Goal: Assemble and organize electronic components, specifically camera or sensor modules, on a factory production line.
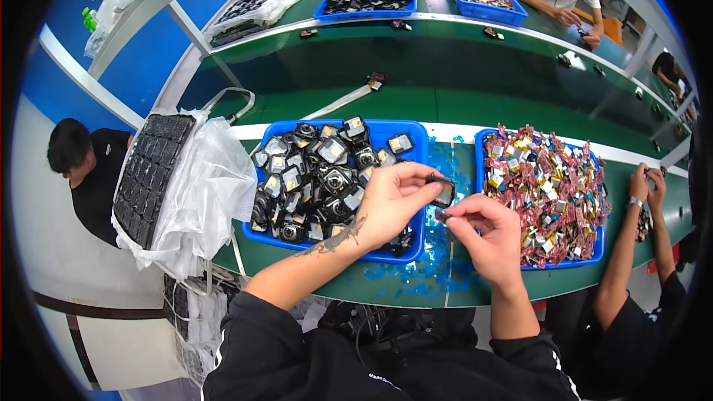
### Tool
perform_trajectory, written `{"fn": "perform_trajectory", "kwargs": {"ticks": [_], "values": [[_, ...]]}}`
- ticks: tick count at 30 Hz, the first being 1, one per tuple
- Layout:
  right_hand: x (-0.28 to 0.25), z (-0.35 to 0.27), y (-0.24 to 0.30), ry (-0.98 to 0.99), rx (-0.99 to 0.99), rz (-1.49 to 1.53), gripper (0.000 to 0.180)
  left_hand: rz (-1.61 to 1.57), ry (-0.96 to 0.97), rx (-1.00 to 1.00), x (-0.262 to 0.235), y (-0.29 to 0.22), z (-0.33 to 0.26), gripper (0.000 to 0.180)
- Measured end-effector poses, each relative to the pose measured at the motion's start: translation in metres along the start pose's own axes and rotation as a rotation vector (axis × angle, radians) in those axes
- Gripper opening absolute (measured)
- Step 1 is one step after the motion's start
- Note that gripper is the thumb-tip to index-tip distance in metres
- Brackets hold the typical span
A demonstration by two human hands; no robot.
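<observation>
My left hand point(397, 200) pinches a small black square casing point(444, 191) with a pale inner face, held over the gap between two blue bins. Close beside it, the fingers of my right hand point(486, 234) are pinched together at a small dark part point(443, 217), too small to name. Under and left of my left hand stands a blue bin point(421, 141) heaped with black square casings point(334, 150), many with pale square patches. Right of my right hand, another blue bin point(512, 266) is piled with small circuit boards point(546, 200) in dark red with white, yellow and silver pieces.
Blue scraps point(438, 260) litter the green bench point(371, 286). At left, a stacked black tray point(154, 178) stands in plastic wrap point(219, 193). Beyond runs a green conveyor point(312, 67) carrying scattered small parts. Co-workers sit opposite; a neighbour's hands point(646, 186) work at the right.
</observation>
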State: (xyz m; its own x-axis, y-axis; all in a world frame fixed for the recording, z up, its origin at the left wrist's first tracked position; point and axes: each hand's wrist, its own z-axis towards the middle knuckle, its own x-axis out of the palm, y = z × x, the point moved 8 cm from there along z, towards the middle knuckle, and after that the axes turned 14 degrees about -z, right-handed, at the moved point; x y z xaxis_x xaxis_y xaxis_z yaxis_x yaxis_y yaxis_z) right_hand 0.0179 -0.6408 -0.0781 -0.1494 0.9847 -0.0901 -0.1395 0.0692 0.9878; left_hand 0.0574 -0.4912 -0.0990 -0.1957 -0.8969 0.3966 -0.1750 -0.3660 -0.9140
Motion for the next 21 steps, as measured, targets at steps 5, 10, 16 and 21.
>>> {"fn": "perform_trajectory", "kwargs": {"ticks": [5,10,16,21], "values": [[-0.005,0.002,0.007,-0.218,-0.093,-0.405,0.012,-0.291,0.106,-0.054,0.006,0.021,-0.016,0.040],[0.000,0.003,0.019,-0.294,-0.154,-0.604,0.012,-0.226,0.157,0.104,0.005,0.017,-0.023,0.044],[0.011,0.005,0.019,-0.234,-0.197,-0.622,0.012,-0.136,0.178,0.045,0.000,0.025,-0.027,0.042],[0.011,0.004,0.012,-0.248,-0.197,-0.578,0.012,-0.151,0.191,0.029,0.000,0.030,-0.028,0.042]]}}
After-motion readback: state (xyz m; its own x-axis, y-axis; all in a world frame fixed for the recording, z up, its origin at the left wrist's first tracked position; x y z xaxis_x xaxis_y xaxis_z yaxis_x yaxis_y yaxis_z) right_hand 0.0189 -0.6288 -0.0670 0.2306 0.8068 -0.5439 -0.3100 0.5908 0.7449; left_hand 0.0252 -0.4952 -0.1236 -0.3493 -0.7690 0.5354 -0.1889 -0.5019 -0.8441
